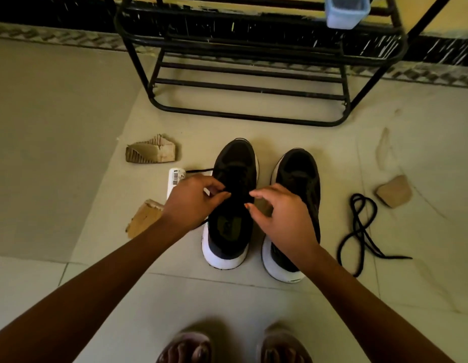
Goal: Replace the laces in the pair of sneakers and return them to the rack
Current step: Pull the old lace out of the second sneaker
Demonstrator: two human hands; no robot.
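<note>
The left hand [193,197] is pinching a black lace [199,170] over the left sneaker [234,163], covering its eyelets; the right hand [282,213] is hovering beside it, fingers loosely spread, gripping nothing. Right of that sneaker the right sneaker [298,169] is standing, then a loose lace [358,226]; left, a white packet [175,179] and a cardboard scrap [151,150]; beyond its toe, the rack [248,119]

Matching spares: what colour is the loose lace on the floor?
The loose lace is black; head view.

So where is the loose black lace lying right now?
In the head view the loose black lace lies on the floor at the right, beside the right-hand sneaker, with a brown cardboard scrap just beyond it.
</note>
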